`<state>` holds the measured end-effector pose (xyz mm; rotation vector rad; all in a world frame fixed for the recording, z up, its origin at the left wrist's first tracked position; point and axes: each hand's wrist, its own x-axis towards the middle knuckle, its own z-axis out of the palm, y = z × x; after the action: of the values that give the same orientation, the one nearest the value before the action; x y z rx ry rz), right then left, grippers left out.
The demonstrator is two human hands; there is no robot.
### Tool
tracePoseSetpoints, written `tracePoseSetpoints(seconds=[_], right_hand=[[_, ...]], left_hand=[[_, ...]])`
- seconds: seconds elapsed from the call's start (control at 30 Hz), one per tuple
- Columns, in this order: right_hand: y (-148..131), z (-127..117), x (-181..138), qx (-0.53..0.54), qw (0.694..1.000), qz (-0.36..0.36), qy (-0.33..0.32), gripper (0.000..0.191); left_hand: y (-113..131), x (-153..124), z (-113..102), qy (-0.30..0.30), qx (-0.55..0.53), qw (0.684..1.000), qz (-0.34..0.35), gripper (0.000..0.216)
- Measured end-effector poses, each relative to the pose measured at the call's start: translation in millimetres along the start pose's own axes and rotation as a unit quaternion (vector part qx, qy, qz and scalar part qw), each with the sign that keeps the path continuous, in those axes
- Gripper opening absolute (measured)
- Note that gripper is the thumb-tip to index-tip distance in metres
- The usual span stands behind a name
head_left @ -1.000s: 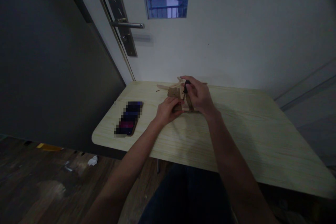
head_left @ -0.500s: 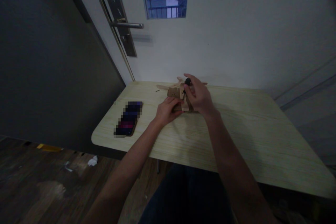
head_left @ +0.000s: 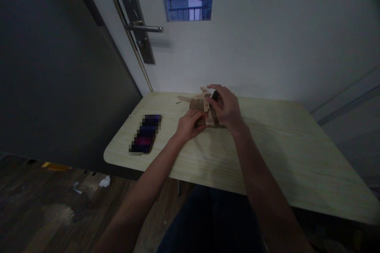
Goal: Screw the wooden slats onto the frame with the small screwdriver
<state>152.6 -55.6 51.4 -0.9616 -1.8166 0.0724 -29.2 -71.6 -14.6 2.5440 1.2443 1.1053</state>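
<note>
Near the far edge of the table lies a small wooden assembly (head_left: 196, 104), a brown block with holes beside paler wood. My left hand (head_left: 187, 126) is closed on its near left side, thumb in front and fingers over the top. My right hand (head_left: 229, 109) grips a screwdriver (head_left: 215, 95) by its black handle, tilted over the pale part. The screwdriver's tip is too small and shaded to tell what it touches. Behind the assembly are several loose wooden strips (head_left: 184, 98), and a small screw (head_left: 178, 102) lies to their left.
A phone (head_left: 152, 128) with a blurred screen lies on the left of the light wood table (head_left: 282, 146). Just beyond the table stands a white door with a metal handle (head_left: 148, 29). Crumpled white paper (head_left: 105, 182) is on the floor at left.
The screwdriver handle has tilted and shifted slightly to the right within my right hand. My left hand stays on the wooden assembly.
</note>
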Motion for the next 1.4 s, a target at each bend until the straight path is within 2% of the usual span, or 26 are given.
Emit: tracePoseSetpoints(seconds=[0.13,0.3,0.5,0.8,1.0,1.1,1.27,1.4], right_hand=[[-1.6,0.2,-1.5,-0.003,0.999,-0.014,-0.043,0.035],[-2.1,1.4,-2.0,0.014,0.999,-0.018,-0.039,0.044],[0.2,0.2,-1.3,0.015,0.998,0.005,-0.067,0.036],[-4.1,0.1,-2.3,-0.027,1.0,0.012,-0.005,0.032],[-1.9,1.1,-1.9,0.032,0.999,0.004,-0.029,0.037],[1.3,1.6,-0.1,0.042,0.999,0.001,-0.014,0.034],[0.9,0.7,1.6,0.018,1.0,0.004,0.023,0.019],[-2.5,-0.1,1.3,0.007,1.0,0.002,0.022,0.027]], left_hand=[[0.3,-0.2,-0.9,-0.001,-0.007,1.0,0.004,0.033],[0.2,-0.2,-1.0,0.0,-0.01,1.0,0.002,0.033],[-1.8,-0.1,1.2,0.003,-0.005,1.0,0.001,0.035],[-2.0,-0.2,0.6,0.0,-0.009,1.0,0.005,0.034],[-3.1,-0.2,1.7,0.003,-0.013,1.0,0.014,0.033],[-4.5,-0.5,3.4,0.003,-0.011,1.0,0.009,0.033],[-3.8,-0.3,3.3,0.005,-0.009,1.0,0.006,0.033],[-0.6,0.2,0.4,-0.001,-0.01,1.0,0.006,0.032]])
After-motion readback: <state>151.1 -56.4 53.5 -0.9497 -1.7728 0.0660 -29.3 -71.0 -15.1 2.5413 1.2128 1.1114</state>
